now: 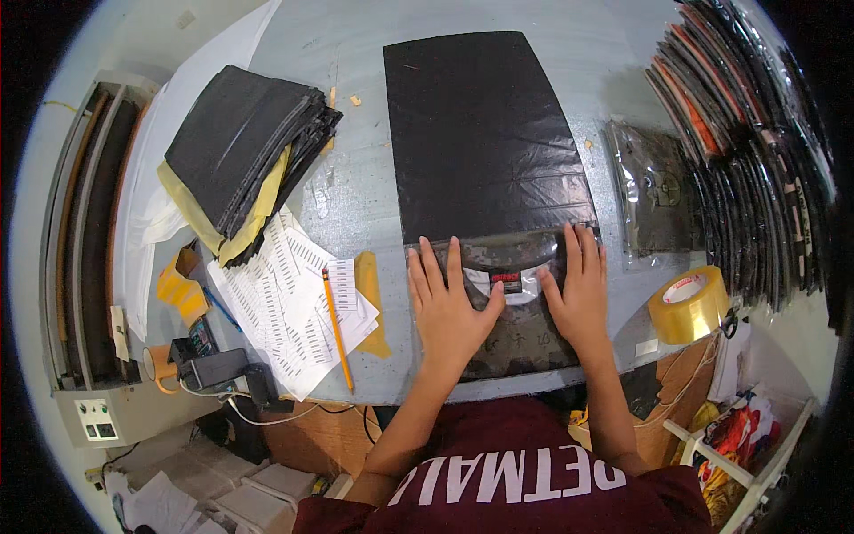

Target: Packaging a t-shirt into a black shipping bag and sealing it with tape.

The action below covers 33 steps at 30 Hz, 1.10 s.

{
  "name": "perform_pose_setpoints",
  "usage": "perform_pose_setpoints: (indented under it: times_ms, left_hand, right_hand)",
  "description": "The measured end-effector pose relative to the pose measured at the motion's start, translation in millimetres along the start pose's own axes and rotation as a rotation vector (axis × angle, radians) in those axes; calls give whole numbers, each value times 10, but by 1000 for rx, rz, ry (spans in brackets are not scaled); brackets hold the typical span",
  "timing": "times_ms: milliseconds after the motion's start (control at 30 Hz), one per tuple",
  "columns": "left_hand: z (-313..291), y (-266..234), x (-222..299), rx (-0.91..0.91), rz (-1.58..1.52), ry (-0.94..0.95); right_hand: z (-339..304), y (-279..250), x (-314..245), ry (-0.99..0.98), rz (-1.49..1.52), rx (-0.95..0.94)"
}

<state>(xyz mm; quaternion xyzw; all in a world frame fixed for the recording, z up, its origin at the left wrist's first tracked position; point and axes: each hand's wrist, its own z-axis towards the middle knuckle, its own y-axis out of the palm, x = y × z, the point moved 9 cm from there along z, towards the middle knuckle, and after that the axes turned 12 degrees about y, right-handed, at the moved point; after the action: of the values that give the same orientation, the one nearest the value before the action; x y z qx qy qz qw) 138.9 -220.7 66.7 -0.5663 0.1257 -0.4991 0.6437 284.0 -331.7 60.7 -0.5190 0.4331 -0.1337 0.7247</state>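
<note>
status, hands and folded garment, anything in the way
Left hand, right hand: open, on folded garment. Lying flat, neck label showing. Pencil left, clear of it.

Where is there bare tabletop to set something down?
The table has free patches between the black stack and the black plastic, and between the plastic's upper right side and the piled packets. It is crowded left of the left hand, with papers and a pencil.
</note>
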Motion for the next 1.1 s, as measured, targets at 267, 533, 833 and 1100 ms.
perform_pose_setpoints:
  times_ms: [267, 533, 833, 1100]
  left_hand:
    - [-23, 15, -66, 29, -25, -68]
    - [-105, -81, -145, 120, -183, -51]
    - [-90, -100, -91, 163, -67, -61]
    - [-110, -66, -119, 134, 2, -93]
  right_hand:
    - [-7, -10, 0, 23, -152, 45]
    - [-64, -161, -3, -57, 47, 152]
    - [-46, -59, 3, -6, -77, 105]
    - [-92, -158, -55, -51, -69, 197]
